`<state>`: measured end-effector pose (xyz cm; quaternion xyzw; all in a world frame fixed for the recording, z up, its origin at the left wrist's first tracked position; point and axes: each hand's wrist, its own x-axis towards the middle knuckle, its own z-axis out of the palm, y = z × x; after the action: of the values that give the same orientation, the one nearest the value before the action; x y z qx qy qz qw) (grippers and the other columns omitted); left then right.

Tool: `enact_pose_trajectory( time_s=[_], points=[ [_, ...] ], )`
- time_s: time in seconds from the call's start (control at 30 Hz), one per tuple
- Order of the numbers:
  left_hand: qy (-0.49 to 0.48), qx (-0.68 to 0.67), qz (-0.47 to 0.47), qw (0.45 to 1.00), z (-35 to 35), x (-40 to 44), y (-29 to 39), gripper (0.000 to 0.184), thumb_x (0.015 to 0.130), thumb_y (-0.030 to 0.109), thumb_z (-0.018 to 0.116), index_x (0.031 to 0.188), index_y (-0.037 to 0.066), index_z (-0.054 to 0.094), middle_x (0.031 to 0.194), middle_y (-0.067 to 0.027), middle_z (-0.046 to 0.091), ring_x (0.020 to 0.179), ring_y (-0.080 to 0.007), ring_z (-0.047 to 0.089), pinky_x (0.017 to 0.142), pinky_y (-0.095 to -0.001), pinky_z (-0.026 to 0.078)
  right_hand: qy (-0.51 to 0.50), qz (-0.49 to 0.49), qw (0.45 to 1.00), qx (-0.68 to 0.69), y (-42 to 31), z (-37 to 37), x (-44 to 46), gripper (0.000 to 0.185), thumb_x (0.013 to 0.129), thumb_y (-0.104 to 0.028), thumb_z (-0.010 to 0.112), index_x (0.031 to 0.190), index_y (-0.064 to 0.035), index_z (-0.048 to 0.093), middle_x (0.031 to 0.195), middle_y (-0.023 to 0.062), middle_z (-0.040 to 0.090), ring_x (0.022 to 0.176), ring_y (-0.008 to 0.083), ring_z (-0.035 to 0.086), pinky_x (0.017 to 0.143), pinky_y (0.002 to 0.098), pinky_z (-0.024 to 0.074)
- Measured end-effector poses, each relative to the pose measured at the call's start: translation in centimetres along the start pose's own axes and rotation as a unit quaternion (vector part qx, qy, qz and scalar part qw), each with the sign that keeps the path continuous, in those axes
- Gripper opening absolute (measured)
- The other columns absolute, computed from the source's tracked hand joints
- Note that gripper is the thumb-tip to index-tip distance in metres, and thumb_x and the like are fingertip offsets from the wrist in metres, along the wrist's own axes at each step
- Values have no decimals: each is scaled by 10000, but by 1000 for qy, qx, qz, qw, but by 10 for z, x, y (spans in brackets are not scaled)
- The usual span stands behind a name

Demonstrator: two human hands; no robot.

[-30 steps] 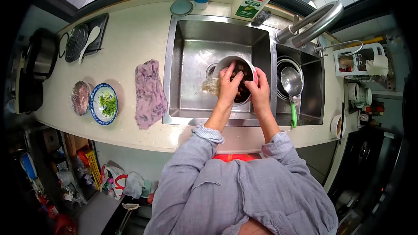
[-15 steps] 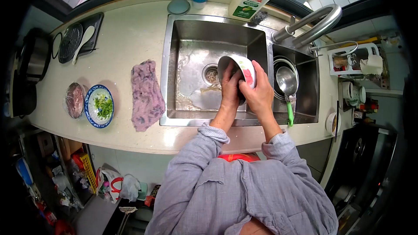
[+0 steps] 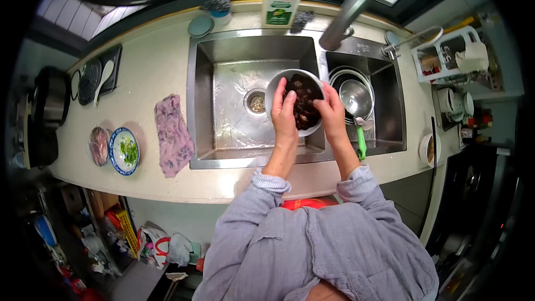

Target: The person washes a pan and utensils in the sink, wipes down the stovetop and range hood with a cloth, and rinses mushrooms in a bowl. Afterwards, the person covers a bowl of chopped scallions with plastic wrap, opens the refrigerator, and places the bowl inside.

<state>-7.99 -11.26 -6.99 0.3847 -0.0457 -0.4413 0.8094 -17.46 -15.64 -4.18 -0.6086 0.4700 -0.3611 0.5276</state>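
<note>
The bowl (image 3: pixel 271 90), tipped on its side half a second earlier, had come back nearly level above the large basin (image 3: pixel 256 50), and its mouth again faced upward. The dark, wet-looking pieces (image 3: pixel 304 107) were thus exposed in it; the tilt, it may be judged, had not emptied it of them. Relative to the hands, the bowl lay between the two, to the right of the drain (image 3: pixel 257 101) and beside the divider. The left hand (image 3: pixel 285 122) reached over the near left rim, fingers extended and the thumb parted from them, beside the pieces; whether it pinched any could not be told. The right hand (image 3: pixel 334 120) clasped the right side, its fingers curved along the outside and its thumb over the rim toward the contents. In the smaller basin, to the right, stood nested bowls (image 3: pixel 332 76) and a green-handled ladle (image 3: pixel 355 99).
</note>
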Motion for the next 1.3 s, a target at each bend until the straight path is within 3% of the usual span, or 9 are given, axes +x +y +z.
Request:
enact_pose_trajectory(
  time_s=[0.17, 0.3, 0.33, 0.43, 0.53, 0.67, 0.93, 1.23, 1.3],
  points=[
    [-43, 312, 114, 942, 52, -19, -2, 274, 891, 64, 447, 1133, -14, 549, 1136, -104, 557, 1022, -148, 524, 906, -262, 388, 34, 224, 945, 238, 13, -63, 9, 310, 781, -123, 466, 1069, -32, 536, 892, 36, 572, 747, 112, 558, 626, 232, 467],
    [35, 458, 270, 846, 76, -26, -31, 269, 829, 43, 519, 1093, 1, 545, 1073, -108, 567, 1009, -183, 538, 912, -279, 385, 75, 208, 933, 285, 31, -119, 23, 252, 782, -134, 468, 1011, -63, 543, 850, 20, 562, 713, 92, 558, 538, 231, 476],
    [3, 376, 180, 909, 82, -25, -46, 317, 824, 45, 526, 1137, 7, 498, 1090, -113, 549, 1005, -193, 540, 896, -288, 404, 103, 219, 922, 303, 23, -131, 27, 123, 787, -153, 508, 892, -102, 548, 680, -41, 528, 513, 44, 489, 411, 193, 356],
    [-54, 128, -173, 975, 99, -18, -89, 516, 784, 46, 512, 1264, 36, 323, 1105, -137, 508, 961, -220, 569, 751, -322, 528, 66, 146, 938, 308, 47, -173, 48, 241, 806, -185, 529, 1016, -73, 564, 817, -2, 582, 686, 76, 556, 567, 221, 451],
    [-46, 149, -190, 969, 124, -21, -116, 486, 739, 23, 447, 1215, 36, 348, 1064, -141, 512, 874, -241, 606, 611, -343, 584, 20, 149, 953, 263, 65, -215, 75, 369, 833, -247, 563, 1138, -43, 524, 956, 34, 601, 818, 95, 564, 681, 237, 456],
    [-52, 174, -181, 967, 136, -10, -139, 486, 714, -9, 413, 1195, 31, 355, 1048, -168, 513, 823, -279, 618, 585, -405, 587, 179, -36, 977, -110, 75, -271, 165, 542, 859, -318, 542, 1282, 0, 422, 1286, 174, 466, 1167, 252, 468, 976, 321, 350],
    [-26, 204, -185, 961, 144, 17, -152, 541, 680, -34, 397, 1213, 1, 314, 1073, -204, 503, 802, -332, 626, 583, -469, 585, 41, -204, 862, -461, 81, -266, 186, 257, 815, -232, 551, 1014, -86, 625, 1165, 44, 563, 1123, 241, 478, 871, 403, 412],
    [-24, 230, -212, 949, 138, 28, -147, 591, 651, -43, 405, 1233, -1, 311, 1084, -203, 507, 884, -349, 612, 628, -482, 584, 108, -269, 906, -307, 58, -240, 173, 215, 730, -178, 620, 916, -72, 637, 881, 89, 623, 854, 273, 570, 771, 374, 438],
    [-30, 234, -217, 947, 136, 28, -146, 586, 650, -44, 405, 1229, 8, 328, 1066, -187, 522, 885, -337, 614, 631, -485, 583, -71, -320, 896, -300, 46, -226, 147, 311, 676, -175, 656, 972, -92, 607, 941, 89, 590, 887, 265, 550, 766, 386, 446]
  ],
)
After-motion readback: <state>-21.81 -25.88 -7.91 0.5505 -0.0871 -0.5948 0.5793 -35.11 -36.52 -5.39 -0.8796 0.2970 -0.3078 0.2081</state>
